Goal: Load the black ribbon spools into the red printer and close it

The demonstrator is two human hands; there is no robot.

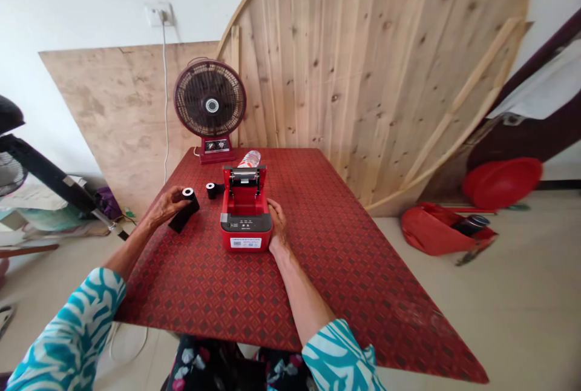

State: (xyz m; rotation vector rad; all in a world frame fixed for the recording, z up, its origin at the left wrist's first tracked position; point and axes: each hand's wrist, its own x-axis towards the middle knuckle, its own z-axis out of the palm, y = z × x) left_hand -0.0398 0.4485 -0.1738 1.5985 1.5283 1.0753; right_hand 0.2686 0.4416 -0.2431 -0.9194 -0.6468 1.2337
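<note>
A small red and dark grey printer (246, 221) stands on the patterned red tabletop with its lid up, its inner roller and red bay showing. My right hand (278, 226) is curled against the printer's right side; some fingertips are hidden behind it. To the left of the printer, my left hand (171, 204) grips a black roll (189, 198) with a white core, whose loose black end hangs toward the table. A second black roll (211, 191) with a white core sits between that hand and the printer, apart from my fingers.
Behind the printer lies a clear plastic bottle (251, 159). A maroon fan (210, 106) stands at the table's far left, near a wall socket (159, 14). Wooden boards (336, 64) lean on the wall. A red bag (426, 229) and red basin (503, 182) are at right.
</note>
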